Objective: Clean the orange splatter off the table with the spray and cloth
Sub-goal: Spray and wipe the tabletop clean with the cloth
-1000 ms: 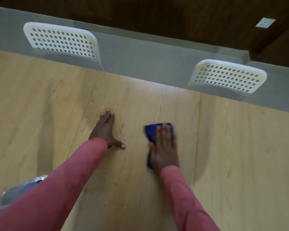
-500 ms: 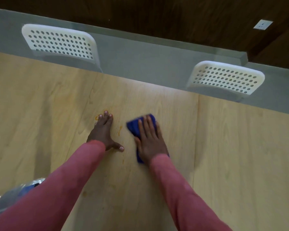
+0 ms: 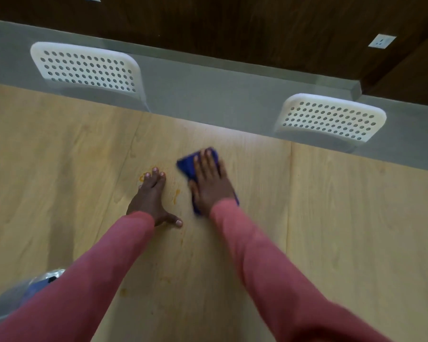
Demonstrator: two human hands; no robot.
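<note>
Dark wood flooring is showing beyond the far edge of the pale wooden desk point(image 3: 344, 230), with a white socket plate point(image 3: 381, 41) set into it at the far right. Two white perforated chair backs are standing past the desk's far edge, one chair point(image 3: 84, 67) at the far left and the other chair point(image 3: 330, 119) at the far right.

Near the middle of the desk the right hand point(image 3: 211, 183) is lying flat with its fingers straight on a folded blue cloth point(image 3: 187, 166), pressing it to the surface. The cloth is sticking out past the fingertips on the far side and along the left edge of the palm. The left hand point(image 3: 152, 197) is resting palm down on the bare wood just to the left, fingers straight and together, thumb spread wide toward the right. Both arms are wearing pink sleeves point(image 3: 104, 275).

Orange splatter point(image 3: 176, 195) is sitting between the two hands, apart from the cloth, with another smear by the left fingertips and fainter spots nearer on the desk between the sleeves. At the near left edge a blurred clear object with blue in it point(image 3: 22, 292) is partly hidden behind the left sleeve; whether it is the spray, I cannot tell
</note>
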